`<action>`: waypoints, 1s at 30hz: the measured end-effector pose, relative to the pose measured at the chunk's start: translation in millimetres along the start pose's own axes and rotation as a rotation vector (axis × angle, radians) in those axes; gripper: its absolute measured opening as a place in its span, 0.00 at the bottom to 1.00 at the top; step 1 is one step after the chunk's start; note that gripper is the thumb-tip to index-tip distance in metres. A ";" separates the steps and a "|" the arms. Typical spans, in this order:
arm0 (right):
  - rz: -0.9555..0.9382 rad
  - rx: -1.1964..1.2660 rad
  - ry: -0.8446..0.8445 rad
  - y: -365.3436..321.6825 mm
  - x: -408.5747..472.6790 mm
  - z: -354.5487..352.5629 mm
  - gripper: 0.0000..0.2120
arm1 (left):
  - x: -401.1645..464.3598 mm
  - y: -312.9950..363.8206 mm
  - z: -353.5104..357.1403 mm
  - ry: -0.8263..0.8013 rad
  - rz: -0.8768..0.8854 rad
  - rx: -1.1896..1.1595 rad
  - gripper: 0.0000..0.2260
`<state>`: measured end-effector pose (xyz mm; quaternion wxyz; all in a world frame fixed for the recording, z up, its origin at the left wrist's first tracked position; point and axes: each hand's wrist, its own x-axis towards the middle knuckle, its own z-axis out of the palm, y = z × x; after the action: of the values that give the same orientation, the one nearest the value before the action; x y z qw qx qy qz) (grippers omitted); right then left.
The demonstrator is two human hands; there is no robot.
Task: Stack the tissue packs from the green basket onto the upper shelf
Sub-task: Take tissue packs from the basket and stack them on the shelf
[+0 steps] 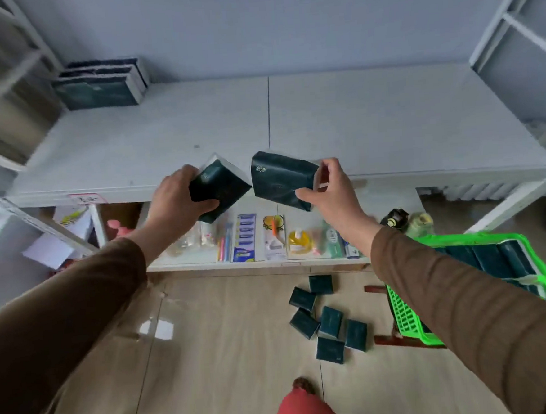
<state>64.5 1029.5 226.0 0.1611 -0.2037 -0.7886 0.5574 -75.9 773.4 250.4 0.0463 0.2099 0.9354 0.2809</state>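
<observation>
My left hand (pixel 176 199) grips a dark teal tissue pack (pixel 223 186), tilted, just in front of the upper shelf's (pixel 372 119) front edge. My right hand (pixel 327 190) pinches a second teal tissue pack (pixel 281 178) beside it, the two packs nearly touching. A stack of the same packs (pixel 100 84) stands at the shelf's back left corner. The green basket (pixel 405 320) sits on the floor at the right, partly hidden by my right sleeve, with more packs (pixel 491 257) inside. Several loose packs (pixel 330 324) lie on the floor.
The lower shelf (pixel 253 263) holds small packaged goods, toothbrushes and bottles. White shelf frames stand at left (pixel 14 79) and right (pixel 517 28). A red plush slipper (pixel 303 411) shows at the bottom. The glossy tiled floor stretches below.
</observation>
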 end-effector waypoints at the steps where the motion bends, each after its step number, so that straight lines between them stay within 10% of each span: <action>1: -0.010 -0.001 -0.016 -9.1 10.1 17.0 0.21 | 9.1 -15.6 -11.1 0.014 0.003 0.016 0.21; 9: -0.095 -0.029 -0.124 -45.5 132.3 152.8 0.24 | 120.4 -137.4 -79.6 0.126 -0.034 0.109 0.33; 30: -0.060 -0.151 -0.194 -109.7 385.2 452.0 0.22 | 428.5 -375.3 -205.2 0.027 0.112 0.531 0.20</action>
<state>-501.7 822.3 192.3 0.0848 -0.1369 -0.8458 0.5086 -644.4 566.0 231.3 -0.0385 0.2623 0.9637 0.0306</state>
